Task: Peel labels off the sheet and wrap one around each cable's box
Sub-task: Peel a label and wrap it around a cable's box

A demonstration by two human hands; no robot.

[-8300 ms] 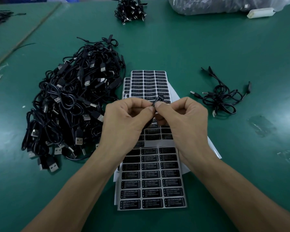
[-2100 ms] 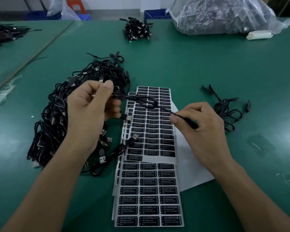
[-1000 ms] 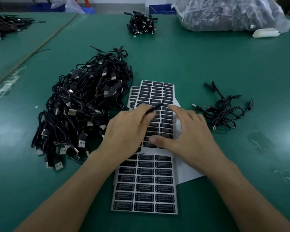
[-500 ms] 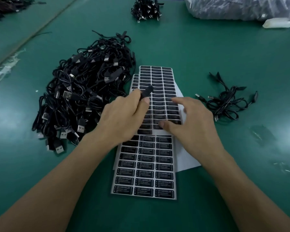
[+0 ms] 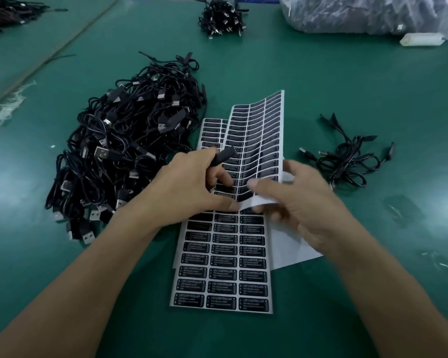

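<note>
White sheet of black labels (image 5: 261,140) curls up off the flat stack (image 5: 225,267), pinched by the right hand (image 5: 303,202); I watch the left hand (image 5: 189,187) grip a slim black cable box (image 5: 224,156) before it.

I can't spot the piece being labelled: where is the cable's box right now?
Head view, centre: the box sticks out of the left hand, over the lifted label sheet, with the big cable pile to its left.

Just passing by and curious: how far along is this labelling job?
Done, probably: the small cable bunch on the right. In hand: the left hand holds one cable's box while the right hand lifts a label sheet. Left: the big cable pile.
</note>
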